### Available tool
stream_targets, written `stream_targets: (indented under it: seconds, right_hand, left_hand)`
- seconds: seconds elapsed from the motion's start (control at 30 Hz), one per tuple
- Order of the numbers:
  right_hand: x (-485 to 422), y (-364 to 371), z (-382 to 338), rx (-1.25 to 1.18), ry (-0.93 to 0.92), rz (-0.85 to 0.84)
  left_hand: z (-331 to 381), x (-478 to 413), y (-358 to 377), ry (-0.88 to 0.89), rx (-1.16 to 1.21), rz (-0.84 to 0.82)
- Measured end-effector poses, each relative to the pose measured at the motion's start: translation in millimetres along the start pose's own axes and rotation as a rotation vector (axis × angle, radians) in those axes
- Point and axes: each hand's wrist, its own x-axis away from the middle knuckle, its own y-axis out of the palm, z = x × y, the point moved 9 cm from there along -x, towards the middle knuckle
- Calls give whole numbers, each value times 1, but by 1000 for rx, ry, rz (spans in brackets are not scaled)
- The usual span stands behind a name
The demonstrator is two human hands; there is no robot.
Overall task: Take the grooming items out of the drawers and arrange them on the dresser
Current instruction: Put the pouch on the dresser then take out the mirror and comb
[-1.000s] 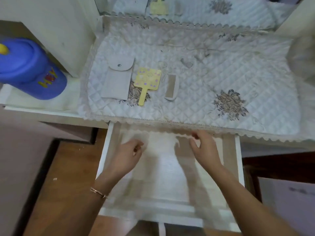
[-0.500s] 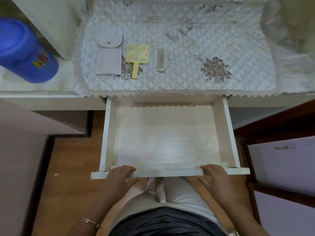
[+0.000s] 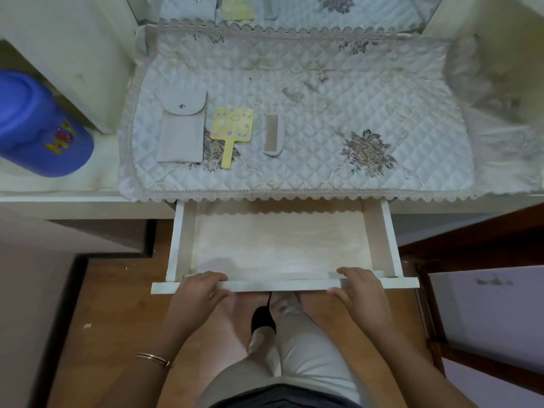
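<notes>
Drawer point(image 3: 279, 285): further in than half-second before, bare wood bottom showing. Left hand point(image 3: 197, 295), right hand point(image 3: 359, 293): fingers curled over its front edge, gripping. Pouch point(image 3: 182, 128), yellow mirror point(image 3: 232, 125), comb point(image 3: 273, 135): row on quilted mat point(image 3: 323, 113), bench point(image 3: 88, 206) left side.

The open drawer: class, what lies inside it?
The drawer shows only its bare floor; no items lie there. Its rear is hidden under the lace edge of the quilted cloth, and the left hand and right hand gripping its front cover small patches.
</notes>
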Motion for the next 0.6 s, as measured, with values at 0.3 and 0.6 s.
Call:
stream_targets:
  seconds: [0.3,0.6]
  right_hand:
    - [-118,-41,-28,249,-108,211]
    - [-158,-40,-30,257,-156,244]
  left_hand:
    - [11,-98,-41,-24,-241,259]
    - [-2,-138,-51,-175,-228,299]
